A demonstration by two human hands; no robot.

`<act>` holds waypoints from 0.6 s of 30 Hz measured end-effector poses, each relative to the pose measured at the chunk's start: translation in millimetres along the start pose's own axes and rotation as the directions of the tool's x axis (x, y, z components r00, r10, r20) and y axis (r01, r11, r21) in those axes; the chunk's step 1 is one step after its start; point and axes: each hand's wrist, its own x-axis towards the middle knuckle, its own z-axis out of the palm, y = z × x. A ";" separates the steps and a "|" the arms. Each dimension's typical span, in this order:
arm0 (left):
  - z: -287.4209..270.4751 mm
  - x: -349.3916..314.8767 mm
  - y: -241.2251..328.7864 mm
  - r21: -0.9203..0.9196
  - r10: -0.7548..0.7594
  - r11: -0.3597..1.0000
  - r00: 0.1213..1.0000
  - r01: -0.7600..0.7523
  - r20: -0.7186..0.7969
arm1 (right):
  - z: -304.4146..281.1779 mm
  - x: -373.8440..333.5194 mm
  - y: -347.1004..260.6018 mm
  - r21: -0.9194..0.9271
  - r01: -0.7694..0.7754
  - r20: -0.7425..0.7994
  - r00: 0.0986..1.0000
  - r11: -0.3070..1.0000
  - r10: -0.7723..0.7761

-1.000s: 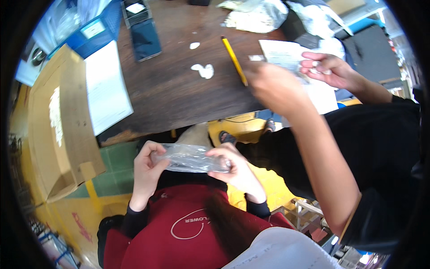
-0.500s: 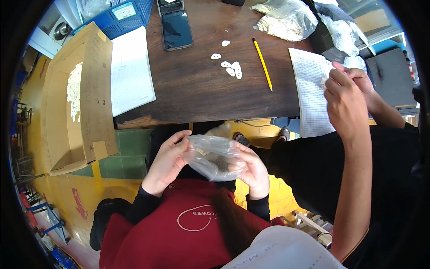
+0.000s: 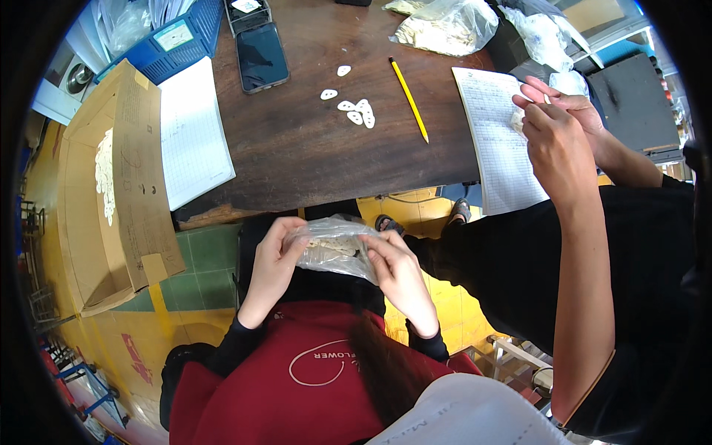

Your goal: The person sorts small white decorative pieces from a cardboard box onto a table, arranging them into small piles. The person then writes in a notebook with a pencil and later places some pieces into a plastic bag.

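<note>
A clear plastic bag (image 3: 334, 228) is held above my lap, in front of the table edge. Pale flat pieces (image 3: 330, 249) show inside its mouth. My left hand (image 3: 273, 259) pinches the bag's left side between thumb and fingers. At the opposite side, my right hand (image 3: 399, 278) grips the rim with bent fingers. On the dark wooden table (image 3: 297, 156) beyond lie several small white rounded pieces with holes (image 3: 356, 111).
At left stands a cardboard box (image 3: 152, 200) of white pieces, beside a notebook (image 3: 194, 133), phone (image 3: 262, 58) and blue basket (image 3: 178, 33). A yellow pencil (image 3: 409, 100) and filled bag (image 3: 452, 28) lie right. A co-worker's hands (image 3: 560, 141) work over an open notebook (image 3: 489, 141).
The bag has tilted, so the pale pieces inside now show clearly. My right hand has turned over its rim. The whole view has shifted slightly, and the co-worker's fingers have moved.
</note>
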 end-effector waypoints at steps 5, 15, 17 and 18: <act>8.6 -9.2 -1.4 -0.042 -0.125 0.992 0.987 0.121 -0.099 | 6.3 -1.2 -3.7 0.010 -0.106 0.071 0.992 0.994 0.105; 4.2 0.1 23.8 0.284 0.255 0.927 0.967 -0.246 0.004 | -7.0 1.2 -5.3 0.022 -0.087 0.109 0.990 0.996 0.084; 13.0 2.4 26.9 0.473 0.338 0.826 0.941 -0.305 0.017 | -5.2 0.6 -6.4 0.033 -0.056 0.121 0.991 0.998 0.051; 17.0 2.0 28.8 0.559 0.385 0.760 0.923 -0.331 0.024 | -3.4 1.2 -6.4 0.011 -0.077 0.121 0.990 0.997 0.075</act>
